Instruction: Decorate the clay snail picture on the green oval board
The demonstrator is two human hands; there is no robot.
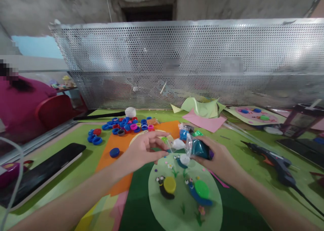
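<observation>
My left hand point(143, 149) is closed in a pinch on the edge of a clear plastic bag point(186, 144) above the table. My right hand point(215, 155) grips the same bag lower down, where it holds dark teal and blue pieces point(199, 149). Under both hands lies a pale green paper oval point(177, 204). Glued on it are snail figures with a yellow cap point(169, 184), a green cap point(201, 188) and a white cap point(184, 159).
Several loose blue, red and pink bottle caps point(124, 124) lie on orange paper point(118, 146) at the back left. A phone point(40, 172) lies left, a glue gun point(273, 162) right. Green and pink paper sheets point(202, 113) sit by a perforated metal screen point(177, 62). A person in magenta point(22, 99) sits far left.
</observation>
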